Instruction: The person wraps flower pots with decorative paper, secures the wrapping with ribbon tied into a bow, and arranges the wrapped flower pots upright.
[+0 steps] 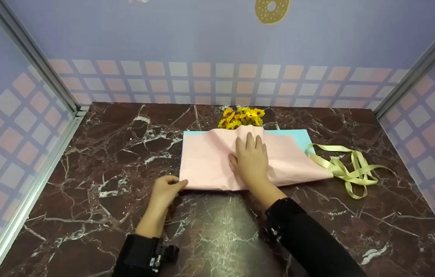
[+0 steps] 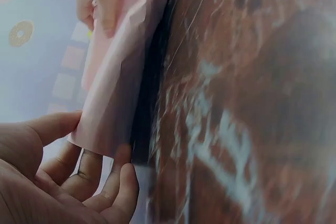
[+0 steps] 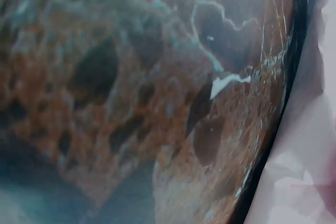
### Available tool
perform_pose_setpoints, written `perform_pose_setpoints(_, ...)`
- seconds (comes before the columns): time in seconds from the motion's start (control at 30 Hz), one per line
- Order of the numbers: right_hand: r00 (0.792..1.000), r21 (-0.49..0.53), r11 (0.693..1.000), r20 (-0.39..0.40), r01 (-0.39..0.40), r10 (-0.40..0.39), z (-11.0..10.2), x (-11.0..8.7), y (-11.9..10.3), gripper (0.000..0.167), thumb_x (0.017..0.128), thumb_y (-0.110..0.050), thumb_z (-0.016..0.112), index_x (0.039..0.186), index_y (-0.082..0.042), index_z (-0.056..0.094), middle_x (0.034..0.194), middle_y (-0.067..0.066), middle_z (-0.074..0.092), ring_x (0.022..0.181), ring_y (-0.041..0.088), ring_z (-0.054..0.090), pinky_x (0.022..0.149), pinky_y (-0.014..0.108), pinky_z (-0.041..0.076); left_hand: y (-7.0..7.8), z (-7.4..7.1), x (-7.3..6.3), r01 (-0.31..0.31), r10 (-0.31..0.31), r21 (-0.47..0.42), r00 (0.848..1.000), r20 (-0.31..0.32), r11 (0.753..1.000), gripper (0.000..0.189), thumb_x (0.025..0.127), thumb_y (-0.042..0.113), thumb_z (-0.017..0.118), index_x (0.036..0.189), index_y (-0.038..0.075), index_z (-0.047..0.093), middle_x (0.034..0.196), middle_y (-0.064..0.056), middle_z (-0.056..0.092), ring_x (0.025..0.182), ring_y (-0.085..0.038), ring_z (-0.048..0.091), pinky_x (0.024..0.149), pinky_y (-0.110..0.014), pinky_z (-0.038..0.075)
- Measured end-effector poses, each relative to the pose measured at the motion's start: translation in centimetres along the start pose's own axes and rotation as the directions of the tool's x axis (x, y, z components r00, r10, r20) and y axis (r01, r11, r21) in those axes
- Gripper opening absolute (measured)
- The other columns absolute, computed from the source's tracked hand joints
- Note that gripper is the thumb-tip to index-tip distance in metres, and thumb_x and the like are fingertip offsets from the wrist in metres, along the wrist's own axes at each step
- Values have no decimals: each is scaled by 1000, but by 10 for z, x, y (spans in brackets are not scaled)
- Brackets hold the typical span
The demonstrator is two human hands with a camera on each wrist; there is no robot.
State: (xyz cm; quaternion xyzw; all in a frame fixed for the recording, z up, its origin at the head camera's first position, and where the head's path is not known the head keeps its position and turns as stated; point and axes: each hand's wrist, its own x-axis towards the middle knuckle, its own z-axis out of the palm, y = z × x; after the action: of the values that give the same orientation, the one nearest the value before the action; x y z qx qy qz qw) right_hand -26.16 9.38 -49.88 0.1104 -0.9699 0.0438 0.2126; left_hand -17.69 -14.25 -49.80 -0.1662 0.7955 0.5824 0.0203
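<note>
Pink wrapping paper (image 1: 205,161) lies folded over a light blue sheet (image 1: 296,138), whose strip shows along the far edge. Yellow flowers (image 1: 242,117) stick out beyond the far side of the paper; their stems are hidden. My left hand (image 1: 165,190) pinches the near left corner of the paper, thumb above and fingers below in the left wrist view. With fingers spread and nearly straight, my right hand (image 1: 252,159) presses on the middle of the paper. The right wrist view shows the paper (image 3: 294,156) at its right edge, but not the hand.
A loose tangle of pale green ribbon (image 1: 355,173) lies right of the paper, one end touching it. Dark marbled tabletop (image 1: 86,215) surrounds everything. Patterned walls (image 1: 221,46) stand at the back and both sides.
</note>
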Motion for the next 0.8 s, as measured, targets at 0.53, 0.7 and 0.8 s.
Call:
perform_pose_setpoints(0.53,1000,-6,1000,7,17,-17,3,-2,-4,54,86,-38,70,130,-9,56,138,24,46,127,47,41,102,60,37,-1,-2,-4,3,-2,-45,1000,31,999,15,86,10,69,90,-4,64,91,-14,59,82,-28,59,75,-39,55)
perform_pose_setpoints(0.7,1000,-8,1000,8,8,-7,2,-1,-2,55,89,-45,66,130,-9,58,137,23,47,125,46,42,101,59,38,-1,3,-3,-22,22,-99,1000,5,995,24,88,13,71,70,3,60,73,-5,55,68,-23,55,68,-34,53)
perform_pose_setpoints(0.8,998,13,1000,-66,-6,7,4,1,0,47,93,-46,61,122,-9,63,130,21,52,119,44,48,94,56,44,-4,5,-3,-44,44,-102,999,-9,994,30,85,7,70,61,6,54,62,-1,49,58,-16,48,58,-27,45)
